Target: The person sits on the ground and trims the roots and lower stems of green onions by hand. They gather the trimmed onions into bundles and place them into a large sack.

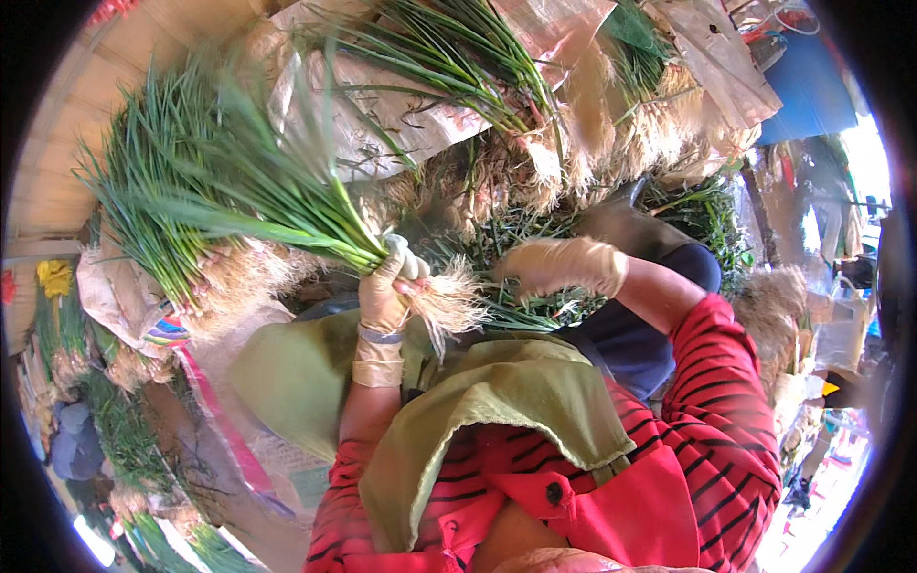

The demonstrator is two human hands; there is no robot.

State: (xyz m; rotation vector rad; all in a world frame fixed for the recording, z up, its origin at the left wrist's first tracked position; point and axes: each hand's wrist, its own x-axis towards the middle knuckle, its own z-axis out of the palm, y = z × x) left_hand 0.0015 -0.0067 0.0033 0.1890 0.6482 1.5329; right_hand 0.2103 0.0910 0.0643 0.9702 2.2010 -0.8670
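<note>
My left hand (387, 286), in a pale glove with a band at the wrist, is closed round a bunch of green onions (322, 222) near the roots. The stringy roots hang out to the right of the fist, and the blurred leaves fan to the upper left. My right hand (562, 268), also gloved and blurred by motion, is over a heap of cut green leaves (534, 229), right of the roots. Whether it holds anything cannot be told. A large pile of green onions (172, 179) lies to the left, its roots towards me.
More green onions (466, 64) lie on pale sacking (401, 122) at the top, others (659, 129) at the upper right. A blue container (809, 86) stands at the far upper right. Further bundles (61, 322) lie at the left, where a person (75, 440) is partly visible.
</note>
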